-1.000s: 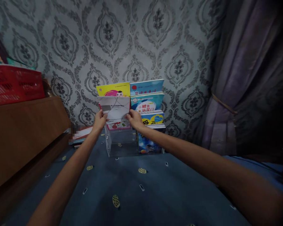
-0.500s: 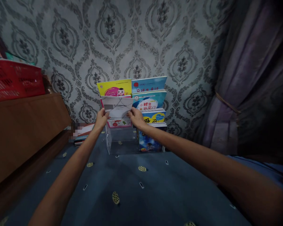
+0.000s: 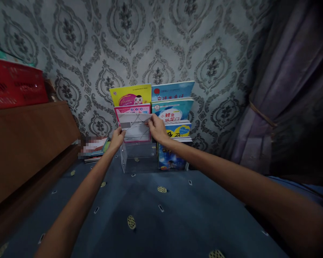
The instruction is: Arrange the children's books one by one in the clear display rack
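Observation:
My left hand pinches the left edge of a white booklet with a grey block and crossing lines on its cover. On its right edge, my right hand is closed too. The booklet stands upright in front of a pink book, in the left column of a clear tiered book rack. Behind the pink one rises a yellow book. Blue books and a dark blue book fill the right column. The lowest left tiers show only clear plastic.
A pile of books lies left of the rack. Further left, a red basket sits on a brown wooden box. Patterned wallpaper is behind, and a tied curtain hangs at the right. Dark blue cloth covers the surface.
The white booklet has moved down relative to the rack, between both hands. More of the pink book's cover now shows above it. The view has shifted slightly.

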Demonstrator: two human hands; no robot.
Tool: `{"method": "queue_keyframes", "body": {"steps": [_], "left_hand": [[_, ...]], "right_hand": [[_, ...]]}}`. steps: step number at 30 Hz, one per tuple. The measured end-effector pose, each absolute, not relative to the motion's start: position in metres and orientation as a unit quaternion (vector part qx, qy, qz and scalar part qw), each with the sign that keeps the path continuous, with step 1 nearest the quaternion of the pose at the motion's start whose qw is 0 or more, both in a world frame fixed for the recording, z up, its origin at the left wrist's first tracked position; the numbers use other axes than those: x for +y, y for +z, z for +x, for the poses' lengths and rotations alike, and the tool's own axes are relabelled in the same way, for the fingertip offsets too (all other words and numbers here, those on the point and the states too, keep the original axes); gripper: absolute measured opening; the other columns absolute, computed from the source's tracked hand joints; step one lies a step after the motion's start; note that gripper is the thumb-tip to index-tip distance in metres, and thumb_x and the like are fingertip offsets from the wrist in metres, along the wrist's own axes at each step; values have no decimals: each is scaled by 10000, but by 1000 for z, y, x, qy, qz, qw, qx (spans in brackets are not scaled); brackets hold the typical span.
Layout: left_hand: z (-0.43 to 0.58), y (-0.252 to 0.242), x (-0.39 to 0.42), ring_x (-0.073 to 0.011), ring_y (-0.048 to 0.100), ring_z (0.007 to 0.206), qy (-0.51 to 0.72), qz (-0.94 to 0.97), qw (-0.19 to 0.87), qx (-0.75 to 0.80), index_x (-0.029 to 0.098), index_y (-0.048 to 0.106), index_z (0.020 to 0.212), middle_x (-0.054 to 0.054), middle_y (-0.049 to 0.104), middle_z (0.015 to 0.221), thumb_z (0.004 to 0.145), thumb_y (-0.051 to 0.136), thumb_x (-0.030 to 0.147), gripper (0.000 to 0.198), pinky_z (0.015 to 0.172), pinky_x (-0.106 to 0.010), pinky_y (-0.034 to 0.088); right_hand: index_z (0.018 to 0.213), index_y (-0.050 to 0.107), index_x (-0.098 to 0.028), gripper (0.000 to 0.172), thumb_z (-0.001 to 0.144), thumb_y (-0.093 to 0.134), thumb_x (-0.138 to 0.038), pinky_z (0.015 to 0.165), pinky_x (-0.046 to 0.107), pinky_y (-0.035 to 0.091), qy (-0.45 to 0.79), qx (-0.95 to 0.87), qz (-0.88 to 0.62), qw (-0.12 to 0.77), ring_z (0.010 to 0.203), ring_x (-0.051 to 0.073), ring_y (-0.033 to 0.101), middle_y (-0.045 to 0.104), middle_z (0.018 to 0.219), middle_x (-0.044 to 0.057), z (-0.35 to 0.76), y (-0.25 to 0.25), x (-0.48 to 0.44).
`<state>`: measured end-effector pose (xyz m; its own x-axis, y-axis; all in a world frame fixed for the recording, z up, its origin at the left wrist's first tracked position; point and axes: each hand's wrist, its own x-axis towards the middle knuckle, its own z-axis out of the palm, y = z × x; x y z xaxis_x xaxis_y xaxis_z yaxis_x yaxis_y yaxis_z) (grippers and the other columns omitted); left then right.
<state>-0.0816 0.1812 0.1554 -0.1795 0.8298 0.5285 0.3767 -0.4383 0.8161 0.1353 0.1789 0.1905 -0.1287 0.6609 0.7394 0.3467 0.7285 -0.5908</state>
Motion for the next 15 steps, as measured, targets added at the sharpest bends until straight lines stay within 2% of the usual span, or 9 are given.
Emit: {"method": "queue_keyframes", "body": {"steps": [7, 12, 15], "left_hand": [[-83, 147, 178, -249, 607, 942, 553, 617, 82, 554, 195, 623, 816, -48, 654, 841, 792, 546, 215, 83, 935, -365, 454], [-80, 146, 174, -302, 570, 1133, 545, 607, 38, 577, 213, 579, 945, -90, 650, 1013, 807, 564, 190, 140, 1039, -413, 395], [-79, 145, 173, -319, 562, 1166, 549, 608, 42, 572, 221, 539, 1018, -94, 634, 1044, 800, 582, 174, 227, 1054, -433, 389]], "right_hand": [[860, 499, -239, 140, 918, 397, -163, 863, 399, 543, 140, -737, -356, 557, 890, 245, 701, 717, 823, 65, 135, 191, 186], [862, 540, -231, 146, 921, 422, -167, 857, 388, 538, 127, -746, -361, 545, 880, 245, 695, 720, 822, 59, 135, 192, 188], [885, 568, -229, 157, 925, 428, -170, 876, 387, 527, 111, -753, -361, 539, 901, 251, 691, 716, 822, 56, 135, 194, 187]]}}
